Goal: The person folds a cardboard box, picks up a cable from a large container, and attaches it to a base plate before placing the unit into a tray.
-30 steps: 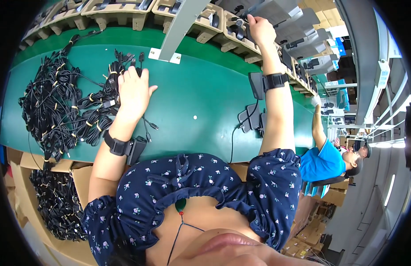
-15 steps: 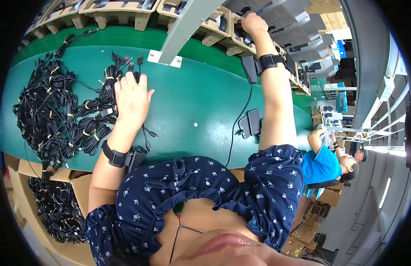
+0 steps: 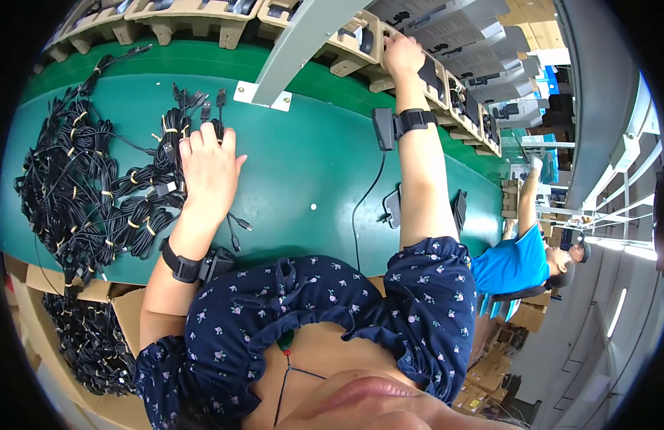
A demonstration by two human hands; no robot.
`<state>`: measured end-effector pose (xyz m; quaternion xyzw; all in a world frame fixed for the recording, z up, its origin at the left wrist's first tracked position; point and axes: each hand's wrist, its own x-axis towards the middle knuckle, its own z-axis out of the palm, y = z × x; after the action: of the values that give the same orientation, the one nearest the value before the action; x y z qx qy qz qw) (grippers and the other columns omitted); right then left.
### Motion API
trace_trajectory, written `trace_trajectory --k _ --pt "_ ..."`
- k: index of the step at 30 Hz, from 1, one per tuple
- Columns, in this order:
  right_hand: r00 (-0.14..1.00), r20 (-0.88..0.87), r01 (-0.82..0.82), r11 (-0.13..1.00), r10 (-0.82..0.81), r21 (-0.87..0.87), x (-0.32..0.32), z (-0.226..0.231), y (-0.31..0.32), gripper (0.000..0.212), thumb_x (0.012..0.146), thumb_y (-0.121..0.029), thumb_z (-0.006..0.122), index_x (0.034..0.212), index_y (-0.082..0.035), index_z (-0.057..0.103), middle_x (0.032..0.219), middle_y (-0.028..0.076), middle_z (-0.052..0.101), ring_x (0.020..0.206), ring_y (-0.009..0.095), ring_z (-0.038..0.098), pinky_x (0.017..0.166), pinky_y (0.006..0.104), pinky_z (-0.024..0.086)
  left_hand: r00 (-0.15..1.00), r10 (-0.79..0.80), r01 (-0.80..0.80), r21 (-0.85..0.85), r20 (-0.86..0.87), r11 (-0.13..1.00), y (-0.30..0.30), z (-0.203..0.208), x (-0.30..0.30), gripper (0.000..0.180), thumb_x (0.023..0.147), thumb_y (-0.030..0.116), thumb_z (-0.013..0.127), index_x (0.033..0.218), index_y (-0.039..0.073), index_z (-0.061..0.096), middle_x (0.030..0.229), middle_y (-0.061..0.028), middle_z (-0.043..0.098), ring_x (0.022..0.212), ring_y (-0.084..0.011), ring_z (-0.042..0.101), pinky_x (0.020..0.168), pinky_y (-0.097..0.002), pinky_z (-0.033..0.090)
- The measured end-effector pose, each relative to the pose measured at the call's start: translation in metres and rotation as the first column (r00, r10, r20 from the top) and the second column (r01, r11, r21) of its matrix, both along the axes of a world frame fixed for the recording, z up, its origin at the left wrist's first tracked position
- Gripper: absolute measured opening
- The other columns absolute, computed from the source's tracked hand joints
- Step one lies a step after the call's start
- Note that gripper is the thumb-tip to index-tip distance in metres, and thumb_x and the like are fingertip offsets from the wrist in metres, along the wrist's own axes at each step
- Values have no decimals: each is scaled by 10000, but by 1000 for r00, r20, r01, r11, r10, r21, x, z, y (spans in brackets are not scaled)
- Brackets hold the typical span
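My left hand [image 3: 212,170] lies on the green table with its fingers bent round a bundled black cable [image 3: 219,126]. Plugs stick out past its fingertips, and loose cable ends show beside the wrist. At the left is a large heap of black cables [image 3: 78,186], coiled and tied with pale bands. Stretched far forward, my right hand [image 3: 403,59] is over a brown moulded pulp tray [image 3: 384,77] in the row behind the table. Its fingers curl down into the tray, closed, and their tips are hidden; what they grip cannot be made out.
A grey metal post [image 3: 296,57] stands bolted between my hands. Further pulp trays [image 3: 181,27] line the green strip behind. Dark stand-like parts [image 3: 393,206] lie beside my right forearm. A carton of cables [image 3: 88,344] sits lower left. A co-worker in blue [image 3: 515,261] reaches forward at right.
My right hand and forearm have shifted a little left along the trays. My left hand stays nearly in place on the cable. The co-worker's arm has stretched forward.
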<state>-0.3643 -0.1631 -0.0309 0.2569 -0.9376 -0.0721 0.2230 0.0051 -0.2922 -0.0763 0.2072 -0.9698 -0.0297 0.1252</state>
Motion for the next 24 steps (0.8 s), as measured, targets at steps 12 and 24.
trace_trajectory --k 12,24 --pt "900 67 -340 791 430 -509 -21 0 52 181 799 -154 597 930 -30 582 836 177 579 810 343 552 733 395 446 996 -79 80 35 -46 996 -3 -10 -7 378 743 29 503 1116 81 540 912 -141 488 806 -279 556 747 -394 384" --pt "831 481 100 925 -280 366 118 -20 246 870 635 -662 642 1263 -87 463 1177 185 537 1118 347 496 918 422 415 914 -374 403 241 -161 883 31 -11 -10 599 722 118 685 1260 65 427 1054 -110 493 993 -277 503 819 -377 411"
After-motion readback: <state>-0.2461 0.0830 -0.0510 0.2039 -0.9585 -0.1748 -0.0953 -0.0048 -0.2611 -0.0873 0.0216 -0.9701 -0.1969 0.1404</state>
